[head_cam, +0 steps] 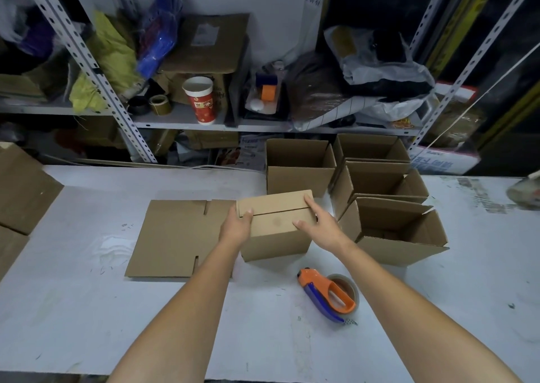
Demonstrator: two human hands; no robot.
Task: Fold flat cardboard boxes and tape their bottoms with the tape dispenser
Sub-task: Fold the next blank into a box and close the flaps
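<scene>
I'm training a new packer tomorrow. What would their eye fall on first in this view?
A small brown cardboard box sits centred on the white table, its flaps folded shut under the left hand and right hand. Nearer the person lies an orange and blue tape dispenser, untouched. Three open brown cardboard boxes stand clustered to the right.
</scene>
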